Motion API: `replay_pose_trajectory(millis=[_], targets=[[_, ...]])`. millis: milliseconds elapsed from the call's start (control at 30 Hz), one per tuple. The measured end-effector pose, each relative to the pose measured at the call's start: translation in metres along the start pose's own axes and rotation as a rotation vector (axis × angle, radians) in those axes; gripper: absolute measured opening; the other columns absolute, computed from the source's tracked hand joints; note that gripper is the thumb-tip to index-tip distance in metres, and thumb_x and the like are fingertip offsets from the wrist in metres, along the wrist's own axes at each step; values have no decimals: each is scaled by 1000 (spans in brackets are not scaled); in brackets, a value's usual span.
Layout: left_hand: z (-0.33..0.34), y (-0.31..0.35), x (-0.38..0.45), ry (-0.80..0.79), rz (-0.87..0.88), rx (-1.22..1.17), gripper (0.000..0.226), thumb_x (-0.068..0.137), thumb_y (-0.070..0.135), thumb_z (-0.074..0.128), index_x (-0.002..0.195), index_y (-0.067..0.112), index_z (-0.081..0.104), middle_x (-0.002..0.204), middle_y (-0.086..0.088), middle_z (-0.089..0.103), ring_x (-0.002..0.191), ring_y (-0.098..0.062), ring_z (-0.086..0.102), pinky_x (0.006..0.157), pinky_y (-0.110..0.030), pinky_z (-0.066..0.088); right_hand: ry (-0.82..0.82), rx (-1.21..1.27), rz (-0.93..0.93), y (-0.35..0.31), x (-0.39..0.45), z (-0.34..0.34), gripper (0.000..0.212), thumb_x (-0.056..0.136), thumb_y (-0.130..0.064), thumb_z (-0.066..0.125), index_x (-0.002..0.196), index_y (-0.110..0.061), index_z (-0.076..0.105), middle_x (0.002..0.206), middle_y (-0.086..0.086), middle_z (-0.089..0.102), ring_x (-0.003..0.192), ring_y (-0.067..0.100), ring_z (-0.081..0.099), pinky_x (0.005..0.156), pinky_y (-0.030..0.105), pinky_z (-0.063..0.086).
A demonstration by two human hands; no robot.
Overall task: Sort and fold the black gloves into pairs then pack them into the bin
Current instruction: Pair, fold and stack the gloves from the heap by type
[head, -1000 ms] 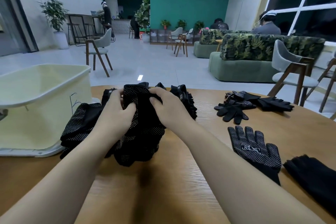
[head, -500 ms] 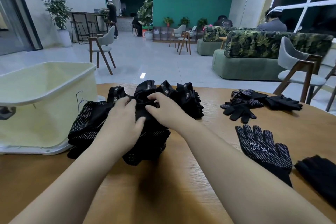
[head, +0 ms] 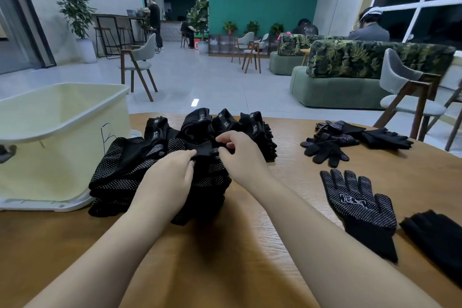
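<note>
A stack of folded black dotted gloves (head: 120, 170) lies on the wooden table (head: 225, 257), right beside the cream bin (head: 62, 132). On top of it sits a folded pair (head: 207, 172). My left hand (head: 167, 180) rests on this pair and pinches its black cuff. My right hand (head: 240, 152) pinches the same cuff from the right with curled fingers. Behind the stack stands a row of folded pairs (head: 225, 122) with grey labels. A single dotted glove (head: 360, 205) lies flat to the right.
A loose heap of black gloves (head: 350, 137) lies at the far right of the table. Another black glove (head: 440, 240) sits at the right edge. Chairs, sofas and several people are in the room beyond the table.
Both hands lowered the folded pair from a raised bundle onto the stack. My fingers moved to its top cuff. The view shifted slightly, showing the labelled pairs behind.
</note>
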State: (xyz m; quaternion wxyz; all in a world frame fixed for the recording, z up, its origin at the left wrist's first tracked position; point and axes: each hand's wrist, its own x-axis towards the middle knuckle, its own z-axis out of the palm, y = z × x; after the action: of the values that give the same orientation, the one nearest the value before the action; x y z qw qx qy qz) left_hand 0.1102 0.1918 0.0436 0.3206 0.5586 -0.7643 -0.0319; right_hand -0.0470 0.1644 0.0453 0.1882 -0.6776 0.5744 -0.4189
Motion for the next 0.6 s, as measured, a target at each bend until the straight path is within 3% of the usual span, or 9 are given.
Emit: replay_pose_trajectory(millis=[167, 333, 467, 533, 600], targets=[[6, 3, -3, 65, 45, -46, 34, 98, 14, 46, 130, 11, 56, 131, -5, 58, 129, -20, 47, 102, -24, 32, -125, -4, -17, 4, -19, 1, 37, 94, -18, 52, 131, -20, 52, 127, -4, 59, 116, 10, 53, 95, 18, 39], [11, -2, -4, -233, 43, 150, 43, 101, 34, 37, 143, 24, 38, 151, 4, 34, 143, -12, 21, 115, -33, 18, -176, -35, -26, 9, -28, 0, 49, 95, -9, 43, 143, -19, 40, 143, -3, 47, 132, 9, 41, 104, 17, 29], [8, -1, -5, -324, 87, 344, 53, 100, 47, 24, 150, 27, 21, 157, 7, 18, 146, -11, 7, 117, -37, 7, -187, -88, -91, 13, -44, -9, 51, 94, -3, 41, 142, -17, 43, 146, -4, 43, 135, 7, 36, 108, 13, 24], [10, -1, -8, -293, 125, 388, 59, 97, 54, 17, 148, 25, 27, 155, 4, 26, 145, -16, 15, 116, -42, 12, -164, -116, -124, 18, -55, -15, 48, 94, -3, 43, 140, -17, 47, 143, -4, 47, 133, 7, 38, 108, 13, 25], [11, 1, -13, -231, 185, 381, 65, 90, 52, 21, 135, 16, 51, 138, -5, 53, 134, -27, 41, 107, -50, 31, -141, -146, -143, 24, -64, -23, 46, 94, -5, 45, 138, -17, 48, 141, -4, 49, 133, 8, 39, 109, 15, 25]])
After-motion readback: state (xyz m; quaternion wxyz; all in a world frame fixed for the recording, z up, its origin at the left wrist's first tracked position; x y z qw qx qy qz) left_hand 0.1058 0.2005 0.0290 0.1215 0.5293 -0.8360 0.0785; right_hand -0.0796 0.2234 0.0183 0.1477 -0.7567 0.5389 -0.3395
